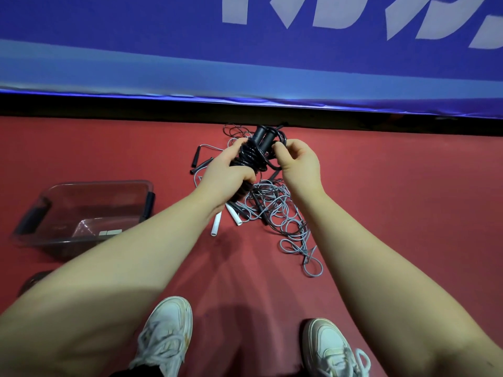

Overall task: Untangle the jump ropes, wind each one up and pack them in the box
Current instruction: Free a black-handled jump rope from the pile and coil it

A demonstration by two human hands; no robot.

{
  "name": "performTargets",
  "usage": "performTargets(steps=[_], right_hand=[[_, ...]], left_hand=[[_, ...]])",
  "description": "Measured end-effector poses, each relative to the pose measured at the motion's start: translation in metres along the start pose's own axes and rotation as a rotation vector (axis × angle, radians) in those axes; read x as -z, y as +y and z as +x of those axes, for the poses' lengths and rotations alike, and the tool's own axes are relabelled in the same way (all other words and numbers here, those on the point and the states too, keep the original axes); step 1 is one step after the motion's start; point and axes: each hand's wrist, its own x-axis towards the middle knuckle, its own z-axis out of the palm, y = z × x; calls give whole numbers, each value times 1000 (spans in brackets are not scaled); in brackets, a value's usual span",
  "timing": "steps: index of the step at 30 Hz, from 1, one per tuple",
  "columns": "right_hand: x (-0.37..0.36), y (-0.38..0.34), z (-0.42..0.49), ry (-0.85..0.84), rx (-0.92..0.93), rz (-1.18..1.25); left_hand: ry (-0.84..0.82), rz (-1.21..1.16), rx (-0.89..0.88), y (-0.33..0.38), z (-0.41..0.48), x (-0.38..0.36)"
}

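Your left hand [228, 172] grips a wound black jump rope [251, 156], whose two black handles [262, 137] stick up side by side past your fingers. Your right hand [296, 161] pinches a strand of it just beside the handles; it's hard to tell whether that strand is a loop or the loose end. Below your hands, a tangle of grey ropes [283, 213] sprawls on the red floor [408, 213], with two white handles [217, 225] at its left edge. The clear plastic box [81, 210] sits on the floor to the left, apart from the tangle.

Setting: indoor sports hall, judged by red court flooring [394, 200] and blue lettered barrier banner [163, 36] along edge.
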Motion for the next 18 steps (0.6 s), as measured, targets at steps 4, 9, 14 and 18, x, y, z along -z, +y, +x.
performTargets(steps=[4, 9, 14, 18], right_hand=[[-2, 3, -2, 58, -99, 58], [3, 7, -4, 2, -62, 85], [5, 18, -8, -72, -153, 256], [7, 18, -10, -70, -164, 280]], left_hand=[[-45, -25, 8, 1, 1, -7], [-60, 7, 18, 1, 3, -5], [-70, -3, 98, -6, 2, -2], [-84, -28, 138, -6, 3, -2]])
